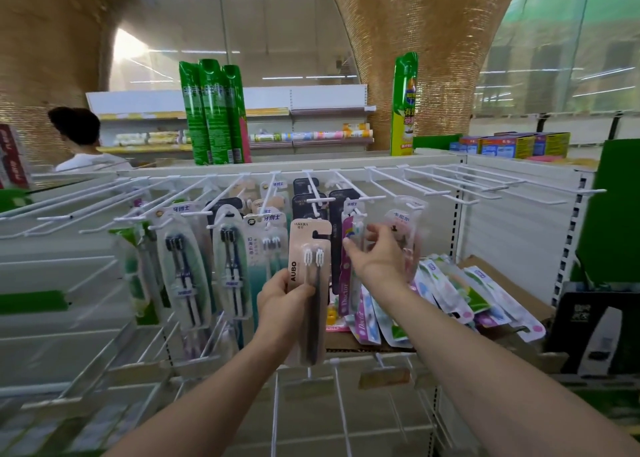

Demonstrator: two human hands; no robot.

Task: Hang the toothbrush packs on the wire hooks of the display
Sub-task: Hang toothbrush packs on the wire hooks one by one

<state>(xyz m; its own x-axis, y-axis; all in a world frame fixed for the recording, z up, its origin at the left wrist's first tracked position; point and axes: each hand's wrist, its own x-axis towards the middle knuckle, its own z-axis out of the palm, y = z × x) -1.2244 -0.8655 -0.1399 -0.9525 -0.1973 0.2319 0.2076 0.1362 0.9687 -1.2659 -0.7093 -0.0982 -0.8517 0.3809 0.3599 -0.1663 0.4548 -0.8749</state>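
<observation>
the left hand clamps its grip on a pink toothbrush pack; the right hand, fingers apart, reaches among packs beside it and could knock the purple pack off its hook.

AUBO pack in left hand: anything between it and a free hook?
Nothing solid blocks the AUBO pack held by the left hand. The hooks straight above already hold dark packs; bare hooks lie further right.

Both forearms are extended forward. The left hand is curled in a grip, thumb in front. The right hand is raised, fingers apparently loosely spread.
</observation>
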